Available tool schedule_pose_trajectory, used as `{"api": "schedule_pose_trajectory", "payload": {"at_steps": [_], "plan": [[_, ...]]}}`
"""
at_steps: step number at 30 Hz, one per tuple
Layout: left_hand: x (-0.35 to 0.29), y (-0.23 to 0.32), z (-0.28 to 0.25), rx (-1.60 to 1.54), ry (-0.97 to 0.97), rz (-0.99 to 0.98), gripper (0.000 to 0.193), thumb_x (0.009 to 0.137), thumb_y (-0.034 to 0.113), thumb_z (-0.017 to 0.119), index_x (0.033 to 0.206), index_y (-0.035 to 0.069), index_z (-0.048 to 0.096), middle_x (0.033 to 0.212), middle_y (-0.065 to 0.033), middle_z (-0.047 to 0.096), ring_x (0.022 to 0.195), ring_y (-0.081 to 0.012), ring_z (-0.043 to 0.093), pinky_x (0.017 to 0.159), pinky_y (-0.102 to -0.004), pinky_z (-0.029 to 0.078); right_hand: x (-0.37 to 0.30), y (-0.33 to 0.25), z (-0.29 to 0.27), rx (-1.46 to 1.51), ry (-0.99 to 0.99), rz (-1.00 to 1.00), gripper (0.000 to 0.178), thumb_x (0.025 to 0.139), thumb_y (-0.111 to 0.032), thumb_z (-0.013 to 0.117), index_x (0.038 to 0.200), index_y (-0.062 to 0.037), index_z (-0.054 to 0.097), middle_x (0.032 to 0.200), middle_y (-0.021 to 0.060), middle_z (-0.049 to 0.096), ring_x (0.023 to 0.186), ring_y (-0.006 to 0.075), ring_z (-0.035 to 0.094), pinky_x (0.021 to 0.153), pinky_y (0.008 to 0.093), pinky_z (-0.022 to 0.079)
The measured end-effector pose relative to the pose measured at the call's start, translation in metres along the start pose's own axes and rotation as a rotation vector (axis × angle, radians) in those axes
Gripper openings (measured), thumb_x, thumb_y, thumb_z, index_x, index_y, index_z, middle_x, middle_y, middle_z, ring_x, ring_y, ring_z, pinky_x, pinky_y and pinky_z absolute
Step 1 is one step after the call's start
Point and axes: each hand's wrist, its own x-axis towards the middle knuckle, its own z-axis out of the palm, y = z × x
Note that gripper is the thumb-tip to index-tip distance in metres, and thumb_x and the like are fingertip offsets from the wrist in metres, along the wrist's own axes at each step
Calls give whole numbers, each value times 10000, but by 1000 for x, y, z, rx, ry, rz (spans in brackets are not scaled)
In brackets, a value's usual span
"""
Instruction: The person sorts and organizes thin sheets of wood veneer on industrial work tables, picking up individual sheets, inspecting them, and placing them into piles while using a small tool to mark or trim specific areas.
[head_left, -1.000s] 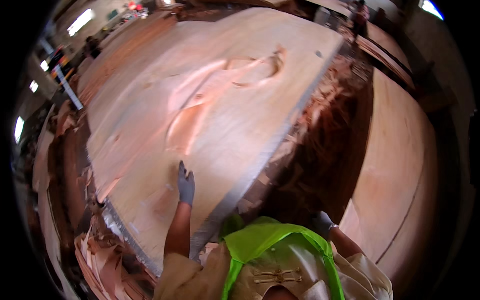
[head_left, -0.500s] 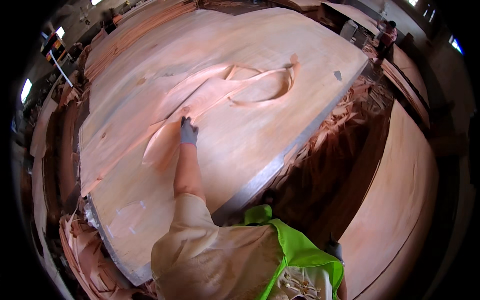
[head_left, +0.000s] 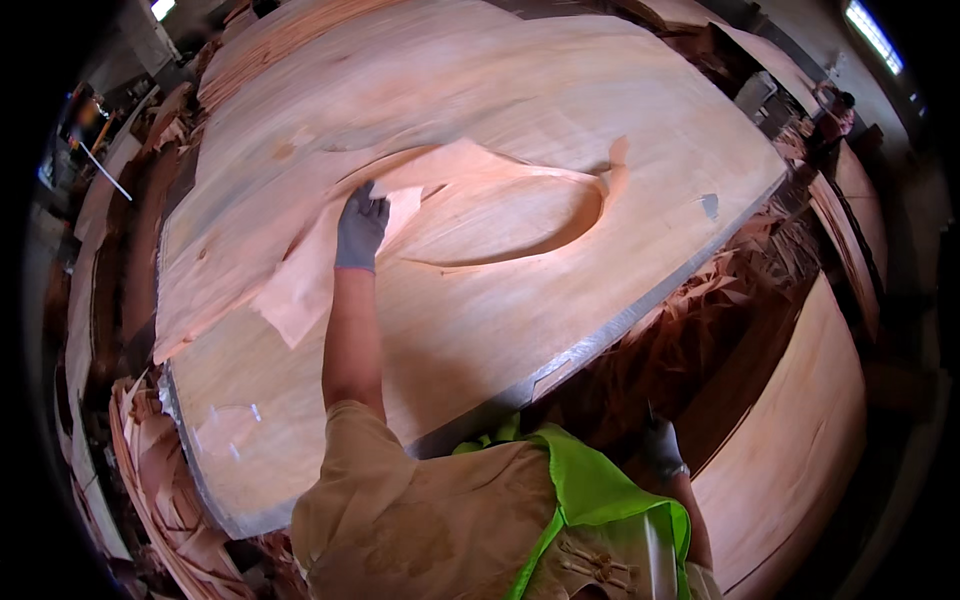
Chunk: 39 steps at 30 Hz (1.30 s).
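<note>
My left hand (head_left: 362, 228), in a grey glove, reaches over the large table. Its fingers are closed on the edge of a loose piece of thin wood veneer (head_left: 300, 285), whose pale torn flap shows beside the fingertips. Joined or close to it, a long curling veneer strip (head_left: 590, 225) bends in a loop on the right. Under both lies a broad pale veneer sheet (head_left: 480, 340). Low on the right, my gloved right hand (head_left: 662, 448) hangs beside the table, closed round a thin dark pointed thing whose kind I cannot make out.
Torn veneer scraps (head_left: 720, 270) heap along the table's right side. A stack of curved sheets (head_left: 790, 440) stands at the lower right, and more scraps (head_left: 165, 490) lie at the lower left. Another person (head_left: 835, 112) works at the far right.
My left hand has moved farther away and slightly left, shifting and folding the loose veneer. The strip's loop has opened wider. My right hand has come up more into view.
</note>
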Motion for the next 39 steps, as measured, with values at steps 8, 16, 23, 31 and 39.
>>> {"api": "schedule_pose_trajectory", "payload": {"at_steps": [8, 16, 23, 31, 39], "plan": [[-105, -3, 176, 51, -559, 69, 538, 897, 237, 506, 1340, -38, 376, 1119, -56, 542, 1035, -204, 511, 983, -368, 378, 165, -133, 59, 429, -507, -124, 655, 866, -495, 551, 1265, 9, 422, 1164, 165, 581, 424, 79, 339, 398, 226, 297], [-164, -114, 254, 43, -490, 90, 532, 892, 260, 492, 1342, 0, 380, 1385, -88, 408, 1125, -217, 505, 1026, -452, 336, 318, -211, 22, 866, -710, 43, 955, 703, -777, 508, 1264, -27, 323, 1200, 170, 521, 417, 102, 334, 416, 241, 317], [-200, -286, 318, 293, -366, 15, 513, 934, 179, 478, 1380, -14, 311, 1287, -79, 459, 1128, -194, 482, 1017, -365, 366, 382, -297, -113, 1062, -727, -136, 326, 817, -441, 630, 882, -133, 547, 544, -45, 459, 379, 82, 348, 365, 213, 274], [-211, -435, 371, 415, -536, -451, 463, 936, 183, 522, 1360, 46, 397, 1308, -58, 494, 1115, -154, 523, 922, -291, 440, 404, -338, -305, 545, -29, -607, 195, 839, -171, 660, 964, -51, 570, 656, -35, 512, 478, 53, 449, 417, 184, 360], [-171, -428, 328, 1081, -299, -68, 398, 847, 128, 649, 1211, 6, 544, 1085, -100, 633, 933, -159, 601, 857, -297, 470, 432, -328, -416, 353, 121, -599, 161, 816, -181, 708, 798, -127, 558, 561, -41, 487, 427, 32, 419, 384, 173, 300]]}}
